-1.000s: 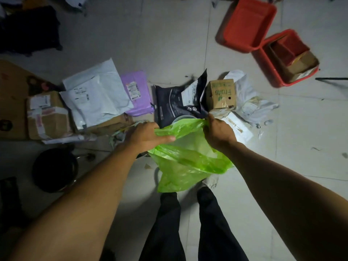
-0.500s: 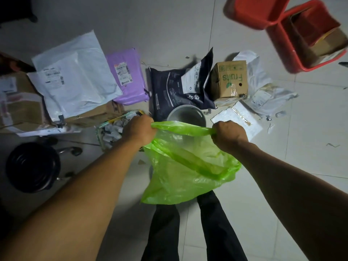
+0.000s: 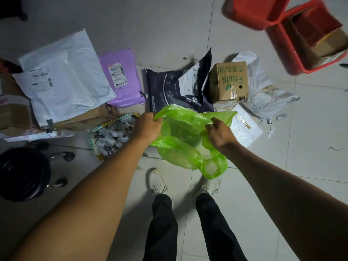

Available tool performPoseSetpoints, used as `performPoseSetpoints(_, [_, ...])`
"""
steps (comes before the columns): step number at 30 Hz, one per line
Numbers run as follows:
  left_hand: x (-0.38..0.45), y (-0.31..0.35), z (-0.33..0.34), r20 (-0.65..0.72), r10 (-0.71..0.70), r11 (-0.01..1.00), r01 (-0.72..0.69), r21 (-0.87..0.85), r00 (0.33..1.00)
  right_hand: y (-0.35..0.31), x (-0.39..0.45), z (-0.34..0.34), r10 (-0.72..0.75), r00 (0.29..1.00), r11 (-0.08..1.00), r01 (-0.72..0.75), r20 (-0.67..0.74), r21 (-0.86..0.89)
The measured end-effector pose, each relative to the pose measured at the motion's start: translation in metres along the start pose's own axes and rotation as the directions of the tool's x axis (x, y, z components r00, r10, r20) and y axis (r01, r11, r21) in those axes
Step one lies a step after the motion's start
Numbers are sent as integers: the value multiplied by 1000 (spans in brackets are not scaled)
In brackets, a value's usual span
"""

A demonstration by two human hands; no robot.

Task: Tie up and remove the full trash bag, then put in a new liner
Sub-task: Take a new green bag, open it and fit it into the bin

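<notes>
While both hands grip its rim, left hand [image 3: 148,127] and right hand [image 3: 219,135] with fingers closed on the plastic, the thin translucent green plastic bag [image 3: 185,142] hangs above white shoes [image 3: 157,180]. Farther right, a brown cardboard box [image 3: 228,81] reads "Fruits".

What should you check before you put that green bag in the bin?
1. Left hand grips the green bag rim: ok.
2. Right hand grips the opposite rim: ok.
3. Bag mouth spread wide open: not ok, still bunched.
4. Bin visible under the bag: cannot tell, the bag hides it.
5. Bag free of tears: cannot tell.
6. Floor by the shoes free of clutter: ok.
</notes>
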State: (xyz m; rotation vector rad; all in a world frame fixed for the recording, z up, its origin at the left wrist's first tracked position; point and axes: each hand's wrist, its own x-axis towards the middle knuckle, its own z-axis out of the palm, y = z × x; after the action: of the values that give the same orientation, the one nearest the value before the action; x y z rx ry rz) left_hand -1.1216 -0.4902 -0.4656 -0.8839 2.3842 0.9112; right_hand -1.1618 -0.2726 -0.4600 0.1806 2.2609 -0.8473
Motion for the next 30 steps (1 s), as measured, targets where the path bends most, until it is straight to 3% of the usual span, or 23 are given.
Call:
performPoseSetpoints(11, [34, -30, 43, 14, -31, 1000, 31, 6, 999, 11, 42, 51, 122, 991, 959, -133, 59, 252])
performPoseSetpoints(21, [70, -67, 74, 26, 12, 1000, -11, -21, 1000, 41, 90, 114, 287, 953, 811, -297, 99, 504])
performPoseSetpoints(25, [83, -77, 94, 55, 30, 1000, -30, -7, 998, 50, 120, 138, 281, 944, 832, -330, 174, 445])
performPoseSetpoints(30, [103, -87, 122, 25, 37, 999, -36, -26, 999, 77, 154, 147, 205, 967, 934, -239, 148, 267])
